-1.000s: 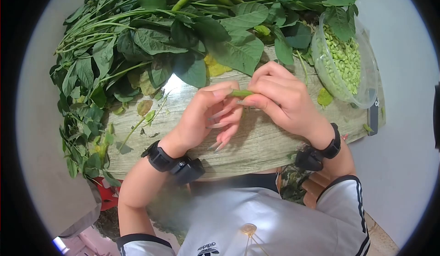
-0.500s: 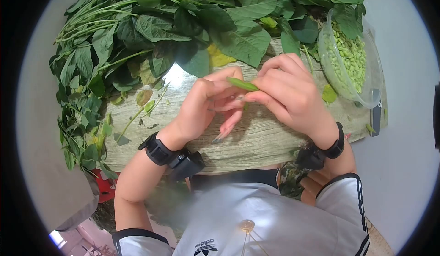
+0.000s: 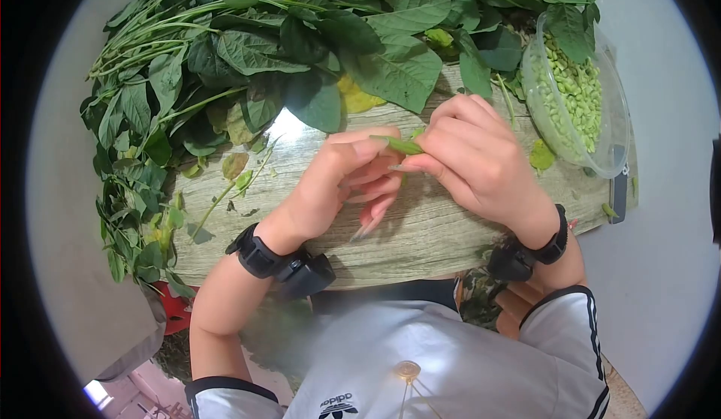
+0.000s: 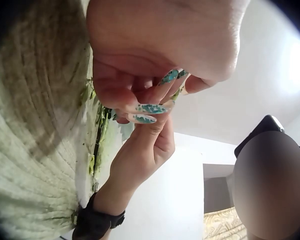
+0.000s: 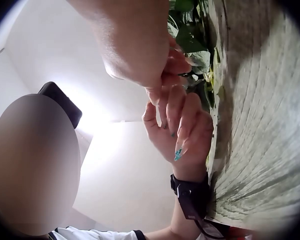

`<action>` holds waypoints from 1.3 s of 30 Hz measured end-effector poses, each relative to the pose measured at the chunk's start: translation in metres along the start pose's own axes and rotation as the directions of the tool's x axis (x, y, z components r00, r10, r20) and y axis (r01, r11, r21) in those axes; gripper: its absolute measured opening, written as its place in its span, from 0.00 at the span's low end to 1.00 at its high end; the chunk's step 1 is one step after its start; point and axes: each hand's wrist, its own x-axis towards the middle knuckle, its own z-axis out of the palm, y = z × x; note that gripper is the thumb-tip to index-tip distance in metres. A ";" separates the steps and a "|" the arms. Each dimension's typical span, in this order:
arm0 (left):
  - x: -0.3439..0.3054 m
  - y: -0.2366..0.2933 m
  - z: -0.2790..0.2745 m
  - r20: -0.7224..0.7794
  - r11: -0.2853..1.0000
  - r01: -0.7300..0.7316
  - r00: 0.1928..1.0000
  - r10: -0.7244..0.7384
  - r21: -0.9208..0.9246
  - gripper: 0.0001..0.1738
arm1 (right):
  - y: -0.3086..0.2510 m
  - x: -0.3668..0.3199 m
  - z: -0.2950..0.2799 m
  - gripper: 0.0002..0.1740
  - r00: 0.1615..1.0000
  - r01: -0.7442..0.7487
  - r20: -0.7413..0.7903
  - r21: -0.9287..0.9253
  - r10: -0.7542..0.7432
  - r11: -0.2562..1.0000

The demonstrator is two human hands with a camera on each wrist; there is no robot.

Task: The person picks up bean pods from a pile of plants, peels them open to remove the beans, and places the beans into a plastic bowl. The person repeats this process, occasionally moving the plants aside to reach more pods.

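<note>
Between the two hands, in the head view, is a green pod [image 3: 402, 146]. The left hand [image 3: 334, 179] pinches its left end between thumb and index finger, the other fingers loosely bent below. At the pod's right end the right hand [image 3: 481, 162] grips it with thumb and curled fingers. Long nails with teal decoration show on the left hand [image 4: 165, 40] in the left wrist view, where the pod is mostly hidden. In the right wrist view the right hand [image 5: 132, 45] meets the left hand's fingertips.
Leafy stalks [image 3: 255, 51] with pods cover the table's far and left sides. A clear plastic tub [image 3: 622, 145] of shelled green beans [image 3: 574, 92] stands at the right, beside a dark flat object [image 3: 619, 194]. Yellowed leaves [image 3: 541, 155] and bits lie on the wooden tabletop [image 3: 420, 239].
The pod tilted and its left end came into fuller view half a second ago; now the left thumb lies against that end again. Both hands stay close together.
</note>
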 end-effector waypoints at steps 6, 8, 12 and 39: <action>-0.003 0.003 0.006 -0.031 0.998 0.046 0.998 -0.047 -0.046 0.22 | -0.002 0.000 -0.002 0.12 1.000 -0.005 0.025 -0.001 0.005 1.000; -0.003 0.006 0.008 -0.022 0.998 0.054 0.998 -0.054 -0.013 0.22 | -0.002 0.000 -0.002 0.12 0.999 -0.005 0.046 0.016 0.004 1.000; -0.002 0.008 0.010 -0.039 0.997 0.049 0.998 -0.047 0.055 0.22 | 0.003 0.001 -0.004 0.12 0.998 0.007 0.056 0.006 -0.007 1.000; 0.000 -0.003 0.010 -0.033 1.000 0.006 0.999 -0.005 0.023 0.21 | 0.000 -0.003 0.002 0.15 0.999 -0.010 0.050 -0.027 0.011 1.000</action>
